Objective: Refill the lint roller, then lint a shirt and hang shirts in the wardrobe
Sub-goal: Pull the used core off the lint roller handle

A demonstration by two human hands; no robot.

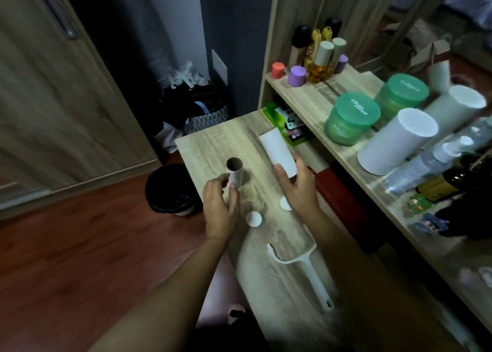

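My left hand [219, 205] pinches the lower end of an empty cardboard core [235, 172], held upright above the wooden table [213, 144]. My right hand [298, 189] grips the near end of a white lint refill roll [278, 150], which slants away toward the shelf. Two white round end caps [253, 219] [285, 203] lie on the table between my hands. The white lint roller handle [306, 269], its frame bare, lies nearer to me on the table.
A black bin [170, 189] stands on the floor left of the table. A shelf [319, 98] on the right holds bottles, green jars [351, 117] and a white cylinder [396, 141]. A green packet [287, 125] lies under the shelf. The wardrobe door [53, 85] is at far left.
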